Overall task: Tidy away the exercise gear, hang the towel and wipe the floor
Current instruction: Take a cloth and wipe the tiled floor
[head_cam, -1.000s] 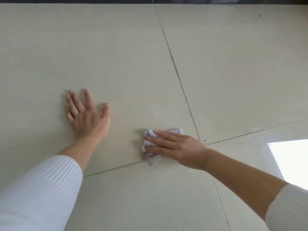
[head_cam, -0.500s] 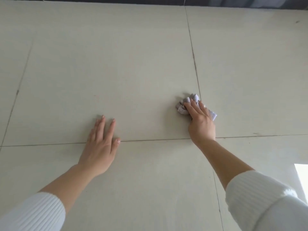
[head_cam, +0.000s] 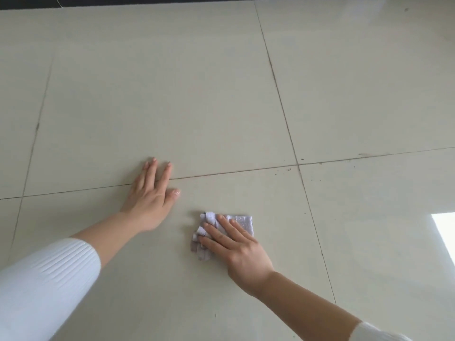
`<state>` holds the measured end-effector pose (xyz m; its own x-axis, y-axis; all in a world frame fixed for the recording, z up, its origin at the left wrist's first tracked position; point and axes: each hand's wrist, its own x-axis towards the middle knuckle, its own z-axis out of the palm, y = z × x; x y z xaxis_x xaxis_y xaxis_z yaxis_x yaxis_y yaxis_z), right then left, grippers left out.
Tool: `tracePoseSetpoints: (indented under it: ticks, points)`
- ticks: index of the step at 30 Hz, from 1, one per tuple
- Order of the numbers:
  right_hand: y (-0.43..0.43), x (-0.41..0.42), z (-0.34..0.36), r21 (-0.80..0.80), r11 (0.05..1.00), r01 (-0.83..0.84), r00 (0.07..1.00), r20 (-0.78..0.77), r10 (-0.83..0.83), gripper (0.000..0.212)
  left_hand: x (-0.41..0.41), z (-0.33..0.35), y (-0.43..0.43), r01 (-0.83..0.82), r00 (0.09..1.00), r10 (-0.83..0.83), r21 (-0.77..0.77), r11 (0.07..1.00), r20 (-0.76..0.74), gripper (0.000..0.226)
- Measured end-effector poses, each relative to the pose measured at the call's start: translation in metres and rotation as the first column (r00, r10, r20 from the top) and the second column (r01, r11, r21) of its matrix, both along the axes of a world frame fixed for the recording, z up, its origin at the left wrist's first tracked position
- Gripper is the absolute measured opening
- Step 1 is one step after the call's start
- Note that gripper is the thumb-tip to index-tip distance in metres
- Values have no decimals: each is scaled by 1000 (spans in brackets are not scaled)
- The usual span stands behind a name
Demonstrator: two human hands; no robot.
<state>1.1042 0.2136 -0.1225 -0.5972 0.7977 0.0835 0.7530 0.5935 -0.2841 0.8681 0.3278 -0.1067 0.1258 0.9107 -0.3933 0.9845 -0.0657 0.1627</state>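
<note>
Where the right hand [head_cam: 242, 254] presses, the cloth [head_cam: 242, 221] is half-hidden.

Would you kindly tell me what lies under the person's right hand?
A crumpled pale lilac cloth, pressed onto the floor by the right hand. Its far and left edges show; the part beneath palm and fingers is covered.

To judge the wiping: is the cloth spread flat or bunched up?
Bunched: the lilac cloth shows folds and creases under the flat right hand.

Left sleeve [head_cam: 49, 279] and right sleeve [head_cam: 379, 332]: white, finely ribbed knit; left hand [head_cam: 150, 203] wears glossy nail polish.
</note>
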Motion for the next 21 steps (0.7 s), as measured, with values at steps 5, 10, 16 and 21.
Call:
tracePoseSetpoints:
  ticks: [5, 10, 16, 21]
  points:
    - [-37, 18, 3, -9, 880, -474, 872, 130, 471, 53, -5, 8, -7, 74, 997, -73, -26, 997, 23, 68]
    - [20, 55, 6, -14, 996, -92, 992, 81, 92, 64, -31, 7, -38, 138, 989, -138, 7, 990, 59, 67]
    - [66, 13, 14, -188, 699, 690, 709, -15, -705, 70, -85, 6, -71, -13, 1000, 13, -13, 1000, 9, 77]
    - [23, -60, 8, -174, 798, 578, 799, -77, -596, 70, -113, 1, -73, -59, 998, 59, -30, 998, 12, 85]
